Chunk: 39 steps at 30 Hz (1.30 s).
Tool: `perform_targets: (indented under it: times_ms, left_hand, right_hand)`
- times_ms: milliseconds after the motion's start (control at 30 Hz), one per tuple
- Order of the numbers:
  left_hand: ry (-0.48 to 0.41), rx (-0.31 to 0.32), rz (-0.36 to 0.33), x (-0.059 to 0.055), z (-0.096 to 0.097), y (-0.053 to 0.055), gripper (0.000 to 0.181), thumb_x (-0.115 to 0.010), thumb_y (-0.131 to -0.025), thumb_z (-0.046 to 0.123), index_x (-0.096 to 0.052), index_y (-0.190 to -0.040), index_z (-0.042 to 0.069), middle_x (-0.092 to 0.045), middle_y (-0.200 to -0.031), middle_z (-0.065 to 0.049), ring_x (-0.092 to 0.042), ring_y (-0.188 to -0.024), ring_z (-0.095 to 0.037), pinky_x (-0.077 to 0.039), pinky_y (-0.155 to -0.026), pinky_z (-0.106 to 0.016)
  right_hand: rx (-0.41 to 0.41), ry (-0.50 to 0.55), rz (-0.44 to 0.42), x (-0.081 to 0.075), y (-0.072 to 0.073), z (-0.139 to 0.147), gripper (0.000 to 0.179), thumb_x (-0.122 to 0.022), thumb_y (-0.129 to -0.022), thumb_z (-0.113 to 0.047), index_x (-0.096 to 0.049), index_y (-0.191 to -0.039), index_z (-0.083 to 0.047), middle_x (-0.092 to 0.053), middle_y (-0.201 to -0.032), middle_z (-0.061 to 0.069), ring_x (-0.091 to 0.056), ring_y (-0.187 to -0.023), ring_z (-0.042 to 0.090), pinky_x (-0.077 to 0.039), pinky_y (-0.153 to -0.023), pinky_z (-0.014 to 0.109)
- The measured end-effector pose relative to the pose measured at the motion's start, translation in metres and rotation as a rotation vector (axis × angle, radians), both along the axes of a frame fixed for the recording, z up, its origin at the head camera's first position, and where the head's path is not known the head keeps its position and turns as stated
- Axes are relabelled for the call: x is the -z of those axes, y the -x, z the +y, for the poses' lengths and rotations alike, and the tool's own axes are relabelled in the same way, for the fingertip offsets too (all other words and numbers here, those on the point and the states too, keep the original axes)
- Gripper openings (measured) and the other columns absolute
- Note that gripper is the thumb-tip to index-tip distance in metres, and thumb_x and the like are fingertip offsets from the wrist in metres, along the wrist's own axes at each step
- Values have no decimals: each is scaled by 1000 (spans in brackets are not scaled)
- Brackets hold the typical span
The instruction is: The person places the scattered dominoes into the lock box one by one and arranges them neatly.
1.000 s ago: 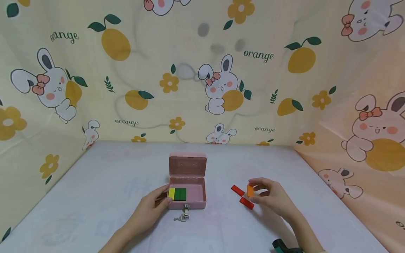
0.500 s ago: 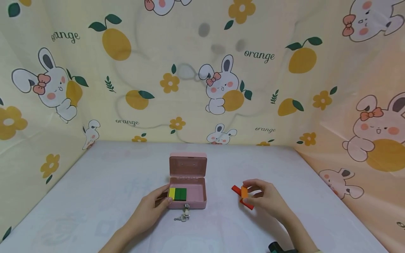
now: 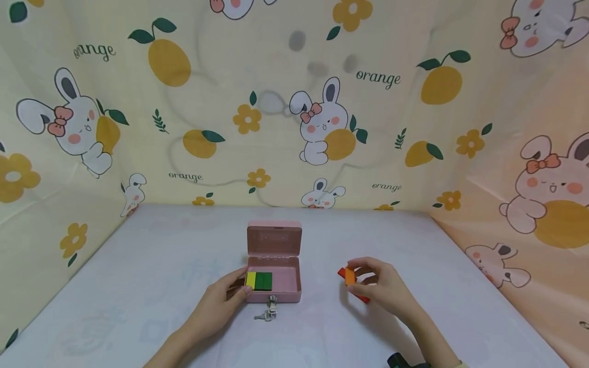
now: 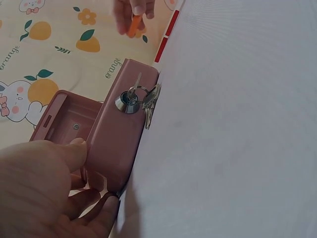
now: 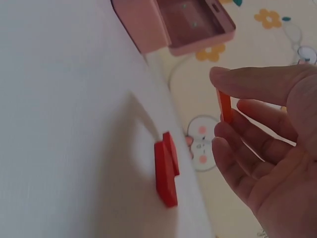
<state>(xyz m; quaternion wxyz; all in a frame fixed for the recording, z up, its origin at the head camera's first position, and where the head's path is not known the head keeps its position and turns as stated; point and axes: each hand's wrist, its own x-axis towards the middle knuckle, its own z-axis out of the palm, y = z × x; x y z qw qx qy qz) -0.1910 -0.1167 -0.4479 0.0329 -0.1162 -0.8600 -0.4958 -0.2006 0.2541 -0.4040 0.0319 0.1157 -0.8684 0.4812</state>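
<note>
Near two red bars [image 5: 165, 174], right fingers [image 3: 364, 261] pinch a slim orange block [image 3: 350, 276] — left fingers [image 4: 81, 202] grip a round-cornered pink box [image 4: 114, 144]

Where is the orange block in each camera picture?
Head: orange block right of centre, below the middle, in the right hand.
Left wrist: orange block near the top, left of centre.
Right wrist: orange block right of centre, near mid-height.
Shared landmark: open pink box.

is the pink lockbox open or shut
Open: the pink lockbox has its lid raised at the back, and the head view shows a yellow block and green blocks inside.
</note>
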Motion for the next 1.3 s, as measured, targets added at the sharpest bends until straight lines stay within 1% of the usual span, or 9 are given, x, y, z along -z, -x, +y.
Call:
perform_targets:
  times_ms: [200,333,433,533,633,733,867,1067,1300]
  left_hand:
    - [-10,9,12,-2,0,0,52,-64,-98,20,-47,-145,5,-56,-135,-11,-52,-125,-26,-46,-103,-36]
    - [-23,19,20,-3,0,-1,51,-63,-98,19,-48,-144,3,-56,-135,-12,-52,-125,-27,-46,-102,-37]
    - [-27,23,18,-4,0,-1,51,-63,-98,20,-47,-144,4,-56,-135,-12,-52,-125,-27,-46,-102,-36]
    - [-26,23,21,-3,0,0,51,-63,-98,20,-47,-145,4,-56,-135,-13,-53,-124,-26,-46,-102,-36]
    - [-25,24,30,-1,0,0,51,-63,-98,20,-47,-145,4,-57,-135,-13,-53,-124,-27,-47,-102,-36]
    - [-21,24,33,-1,0,0,52,-63,-98,21,-47,-145,4,-57,-134,-13,-53,-124,-27,-47,-102,-36]
    - [-13,12,25,-1,-1,0,52,-64,-98,21,-48,-145,5,-58,-134,-11,-54,-124,-26,-47,-102,-36]
    - [-12,13,27,-2,0,-1,52,-64,-98,21,-48,-145,5,-58,-133,-12,-54,-123,-26,-47,-102,-37]
    - [4,8,19,0,0,0,52,-64,-98,21,-47,-145,6,-58,-133,-11,-54,-123,-26,-46,-102,-37]
  right_hand:
    - [17,-1,6,-10,-2,-13,46,-87,-76,-12,-68,-118,-10,-67,-107,2,-64,-92,26,-58,-80,31]
    - [30,-22,11,-15,-2,-22,45,-87,-75,-10,-69,-116,-14,-66,-108,1,-63,-89,26,-57,-79,32]
    - [11,-36,43,-16,0,-26,44,-87,-75,-11,-70,-115,-14,-67,-108,0,-63,-92,29,-57,-79,33]
    - [-15,-45,74,-16,2,-30,43,-88,-74,-11,-70,-113,-14,-67,-106,-1,-62,-95,32,-57,-81,38]
    - [-44,-45,92,-16,4,-34,42,-88,-74,-10,-71,-113,-12,-68,-104,-1,-62,-95,33,-57,-82,43]
    - [-78,-42,105,-18,4,-39,43,-87,-74,-9,-70,-113,-10,-68,-105,-1,-62,-94,35,-57,-82,43]
    - [-115,-53,133,-20,5,-46,43,-86,-75,-10,-69,-114,-8,-68,-107,-2,-62,-98,31,-58,-82,40]
    - [-131,-57,152,-22,7,-56,42,-87,-74,-9,-70,-113,-11,-69,-107,-4,-62,-97,19,-58,-81,35]
    - [-141,-57,175,-23,9,-62,42,-87,-74,-9,-70,-112,-12,-68,-106,-5,-61,-96,16,-57,-81,34]
